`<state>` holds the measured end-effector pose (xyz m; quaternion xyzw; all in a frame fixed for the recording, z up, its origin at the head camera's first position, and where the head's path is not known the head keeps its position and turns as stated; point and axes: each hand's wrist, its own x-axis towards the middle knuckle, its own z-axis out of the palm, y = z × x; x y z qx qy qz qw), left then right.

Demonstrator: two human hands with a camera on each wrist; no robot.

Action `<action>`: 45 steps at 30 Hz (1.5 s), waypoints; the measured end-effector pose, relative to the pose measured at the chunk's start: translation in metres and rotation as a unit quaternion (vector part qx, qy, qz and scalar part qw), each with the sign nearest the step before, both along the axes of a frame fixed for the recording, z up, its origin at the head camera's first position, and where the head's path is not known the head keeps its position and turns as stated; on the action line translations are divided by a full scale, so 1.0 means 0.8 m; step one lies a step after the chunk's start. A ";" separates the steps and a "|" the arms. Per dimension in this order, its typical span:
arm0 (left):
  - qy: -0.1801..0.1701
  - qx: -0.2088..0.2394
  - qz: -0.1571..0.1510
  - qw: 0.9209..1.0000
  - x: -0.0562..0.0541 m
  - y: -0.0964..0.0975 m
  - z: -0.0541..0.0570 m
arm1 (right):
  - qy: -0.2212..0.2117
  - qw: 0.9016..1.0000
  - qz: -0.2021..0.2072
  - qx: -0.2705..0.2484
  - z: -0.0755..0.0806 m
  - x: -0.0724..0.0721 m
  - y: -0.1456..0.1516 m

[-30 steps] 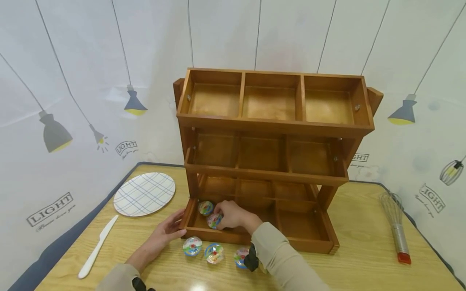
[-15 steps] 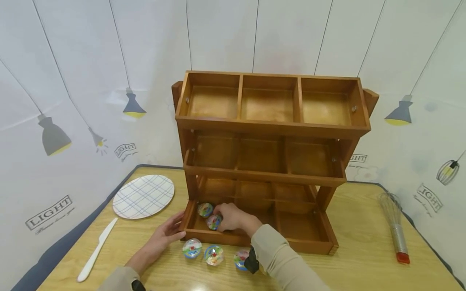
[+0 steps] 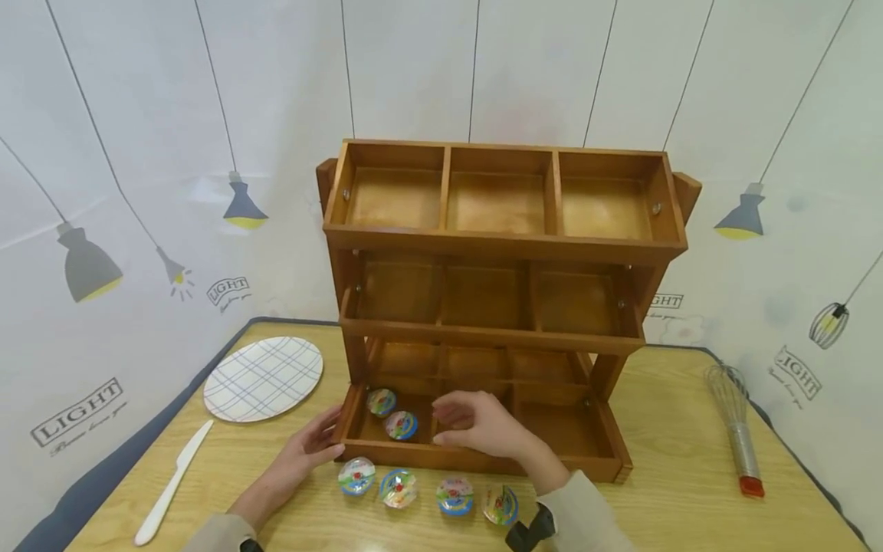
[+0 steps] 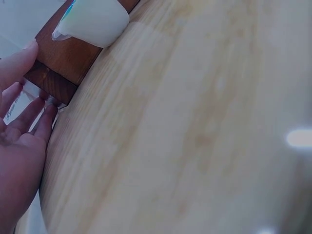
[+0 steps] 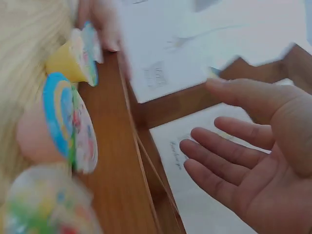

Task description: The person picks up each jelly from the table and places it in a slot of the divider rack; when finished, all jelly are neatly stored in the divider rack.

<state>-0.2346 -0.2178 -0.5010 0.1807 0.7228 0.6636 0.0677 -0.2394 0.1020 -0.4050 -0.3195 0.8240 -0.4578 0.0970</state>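
A brown wooden three-tier shelf stands on the table. Two small jelly cups with colourful lids, a rear one and a front one, sit in its bottom left compartment. My right hand hovers over the bottom tier right of these cups, holding nothing; the right wrist view shows its fingers spread apart. At the bottom tier's left front corner, my left hand touches the wood with thumb and fingers. More jelly cups line the table before the shelf: one, another, a third and a rightmost one.
Left of the shelf lies a white plate with blue lines, and a white knife is nearer the front. A whisk with a red handle end lies at the right. Printed wall sheets border the table behind.
My right hand has let go of the front jelly cup in the bottom left compartment and moved right. The rightmost table cup now shows. My left hand stays at the corner.
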 end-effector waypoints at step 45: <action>0.013 -0.001 0.003 1.000 0.002 0.002 0.000 | -0.090 0.995 -0.029 -0.023 -0.094 0.082 0.097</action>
